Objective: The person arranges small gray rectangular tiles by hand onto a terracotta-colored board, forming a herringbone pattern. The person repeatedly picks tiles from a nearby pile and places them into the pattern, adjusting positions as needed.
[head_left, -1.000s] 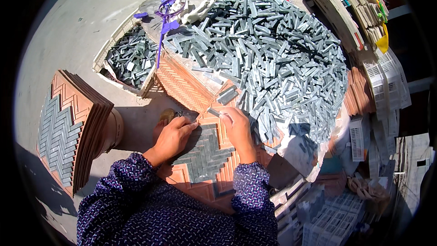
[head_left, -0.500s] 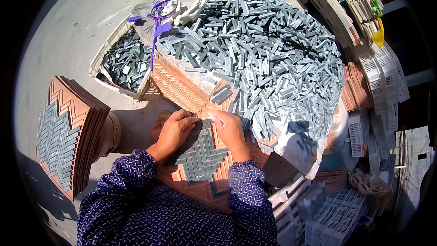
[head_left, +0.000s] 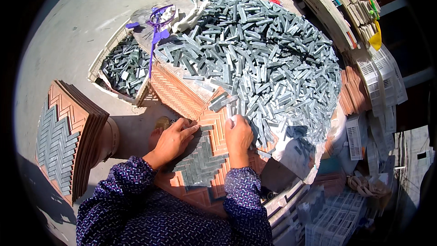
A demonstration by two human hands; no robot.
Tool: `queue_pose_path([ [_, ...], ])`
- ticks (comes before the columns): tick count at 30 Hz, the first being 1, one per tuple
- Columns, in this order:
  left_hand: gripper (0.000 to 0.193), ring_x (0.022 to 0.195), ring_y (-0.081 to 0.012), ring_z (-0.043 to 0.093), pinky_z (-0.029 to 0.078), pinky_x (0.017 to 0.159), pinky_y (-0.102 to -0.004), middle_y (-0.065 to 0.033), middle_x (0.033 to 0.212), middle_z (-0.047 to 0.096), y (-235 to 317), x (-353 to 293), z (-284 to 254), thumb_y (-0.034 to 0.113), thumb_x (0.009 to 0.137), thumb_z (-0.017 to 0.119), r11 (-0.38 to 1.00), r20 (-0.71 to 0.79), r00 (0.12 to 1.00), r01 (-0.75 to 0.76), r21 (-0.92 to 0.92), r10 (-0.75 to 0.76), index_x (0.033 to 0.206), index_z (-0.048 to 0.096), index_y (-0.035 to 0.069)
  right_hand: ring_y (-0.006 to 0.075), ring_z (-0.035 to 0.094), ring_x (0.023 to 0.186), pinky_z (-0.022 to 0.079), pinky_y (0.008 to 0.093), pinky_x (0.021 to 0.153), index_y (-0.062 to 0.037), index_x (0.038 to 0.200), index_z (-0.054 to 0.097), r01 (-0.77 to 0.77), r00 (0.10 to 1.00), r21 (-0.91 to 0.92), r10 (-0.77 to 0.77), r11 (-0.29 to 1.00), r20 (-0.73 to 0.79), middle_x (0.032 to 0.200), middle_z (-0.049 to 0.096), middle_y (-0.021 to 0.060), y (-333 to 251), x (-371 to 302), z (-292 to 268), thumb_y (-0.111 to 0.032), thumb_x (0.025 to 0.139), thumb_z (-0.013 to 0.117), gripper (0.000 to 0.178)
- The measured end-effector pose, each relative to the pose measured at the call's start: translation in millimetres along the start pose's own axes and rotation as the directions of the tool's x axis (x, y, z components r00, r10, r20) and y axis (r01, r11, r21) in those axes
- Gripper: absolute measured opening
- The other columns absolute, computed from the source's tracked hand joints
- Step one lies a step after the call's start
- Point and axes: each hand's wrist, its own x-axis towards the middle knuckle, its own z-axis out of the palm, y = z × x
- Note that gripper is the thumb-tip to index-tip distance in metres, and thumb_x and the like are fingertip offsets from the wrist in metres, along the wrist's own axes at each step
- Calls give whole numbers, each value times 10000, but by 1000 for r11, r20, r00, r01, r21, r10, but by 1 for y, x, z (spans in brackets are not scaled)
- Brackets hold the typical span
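In front of me lies a terracotta-coloured moulded tray (head_left: 217,125) with herringbone slots, partly filled with dark grey stone strips (head_left: 200,159). My left hand (head_left: 174,139) rests at the tray's left side, fingers stretched loosely, their tips by the upper end of the laid strips; nothing shows in them. My right hand (head_left: 239,137) is closed above the tray's right side, thumb and fingers pinching a pale grey stone strip (head_left: 229,110) that points away from me. A large heap of loose stone strips (head_left: 268,64) spreads just beyond, and a few loose strips lie at the tray's far end.
At left, a stack of trays (head_left: 84,132) topped with laid strips stands on a round support. A pale crate (head_left: 104,50) holds dark pieces. A purple stick-like thing (head_left: 157,32) and white gloves (head_left: 191,17) lie by the heap. White plastic crates (head_left: 378,73) stand at right.
My right hand has moved right, away from the left hand, and now pinches a strip from near the heap. The left hand has stayed near the tray, shifting slightly.
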Motion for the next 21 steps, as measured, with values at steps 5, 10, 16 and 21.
queue_pose_path([
  [5, 380, 850, -278, 608, 520, 737, -367, -93, 976, 554, 0, -1, 0, 33, 775, 668, 1000, -1, 1000, 14, -22, -14, 1154, 653, 69, 394, 626, 746, 491, 444, 650, -27, 904, 621, 196, 980, 281, -198, 940, -23, 813, 628, 196, 17, -7, 1, -96, 818, 654, 116],
  [10, 368, 855, -299, 608, 514, 753, -370, -116, 997, 568, 4, 0, -4, 24, 783, 667, 999, -37, 999, 10, -41, -11, 1149, 635, 41, 375, 608, 846, 494, 398, 720, -2, 926, 595, 444, 870, 449, -493, 775, -9, 916, 621, 165, -1, 1, 2, 19, 772, 673, 174],
  [16, 290, 850, -327, 618, 516, 738, -366, -148, 958, 610, -6, 10, 0, 7, 792, 678, 984, -191, 980, 24, -174, -58, 1079, 649, 40, 351, 619, 903, 506, 398, 763, -2, 933, 623, 473, 828, 513, -560, 716, 19, 974, 639, 149, 1, 4, 9, 14, 770, 667, 170],
  [21, 231, 826, -313, 624, 515, 730, -365, -130, 918, 625, -1, 27, 10, 7, 768, 694, 989, -179, 983, 9, -146, -35, 996, 677, 31, 325, 620, 895, 499, 387, 778, -24, 937, 656, 427, 875, 507, -484, 749, -23, 938, 663, 130, 0, -2, 19, 13, 740, 682, 202],
])
